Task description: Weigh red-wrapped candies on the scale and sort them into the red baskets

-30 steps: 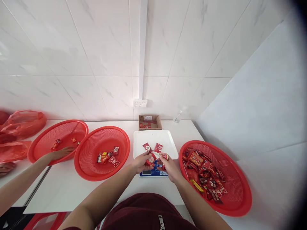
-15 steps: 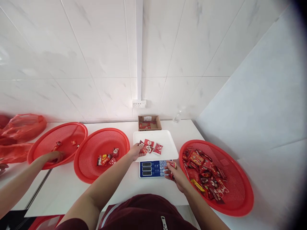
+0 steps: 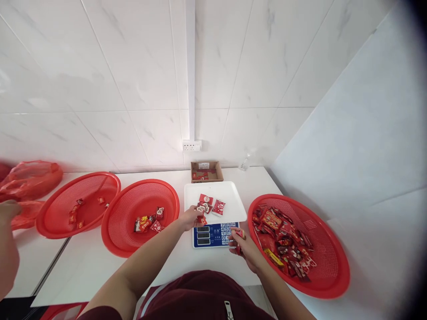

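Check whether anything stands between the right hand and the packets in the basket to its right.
Only the left rim of the red basket does; nothing else visible stands between the right hand and the wrapped packets inside.

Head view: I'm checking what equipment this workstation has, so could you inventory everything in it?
Baskets: three, red, two left of the scale, one right
Packets: many overlapping, mostly red, in baskets, box and hands, on the scale's tray
Scale: one, white and blue, mid-table
Box: one, brown, behind scale
Bottle: one, clear, right of box
Bags: count unclear, red, far left
Table: white, seam at left
Socket: one, white, on wall
Conduit: one, white, above socket
Wall: white, tiled, behind table
Co-worker's arm: one, left edge
Top: one, maroon, bottom centre
Left hand: one, touching packets at tray's near edge
Right hand: one, holding packets by scale's panel
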Demonstrator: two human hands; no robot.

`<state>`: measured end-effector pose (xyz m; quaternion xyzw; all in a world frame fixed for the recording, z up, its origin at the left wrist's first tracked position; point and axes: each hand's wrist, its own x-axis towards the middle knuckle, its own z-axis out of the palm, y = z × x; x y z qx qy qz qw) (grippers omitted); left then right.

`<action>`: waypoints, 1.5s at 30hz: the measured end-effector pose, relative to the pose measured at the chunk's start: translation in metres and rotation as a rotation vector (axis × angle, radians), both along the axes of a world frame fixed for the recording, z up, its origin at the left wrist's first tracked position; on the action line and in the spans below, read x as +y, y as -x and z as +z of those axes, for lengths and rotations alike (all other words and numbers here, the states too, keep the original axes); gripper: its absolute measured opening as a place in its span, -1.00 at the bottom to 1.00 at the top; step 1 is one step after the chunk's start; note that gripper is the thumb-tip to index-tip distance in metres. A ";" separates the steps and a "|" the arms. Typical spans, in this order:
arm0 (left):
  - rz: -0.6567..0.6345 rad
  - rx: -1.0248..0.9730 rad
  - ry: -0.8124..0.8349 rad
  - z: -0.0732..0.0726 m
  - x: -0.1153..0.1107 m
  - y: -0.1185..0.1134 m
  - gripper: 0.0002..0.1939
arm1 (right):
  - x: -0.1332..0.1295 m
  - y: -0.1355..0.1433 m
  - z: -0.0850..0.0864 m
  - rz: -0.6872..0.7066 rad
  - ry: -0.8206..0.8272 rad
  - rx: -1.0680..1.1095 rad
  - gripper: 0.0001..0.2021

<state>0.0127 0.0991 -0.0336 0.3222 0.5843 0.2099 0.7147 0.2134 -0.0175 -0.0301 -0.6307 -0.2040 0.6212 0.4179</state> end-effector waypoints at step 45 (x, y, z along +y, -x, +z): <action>0.075 -0.042 -0.275 -0.002 -0.003 -0.003 -0.80 | -0.004 0.006 -0.007 0.021 0.022 0.080 -0.72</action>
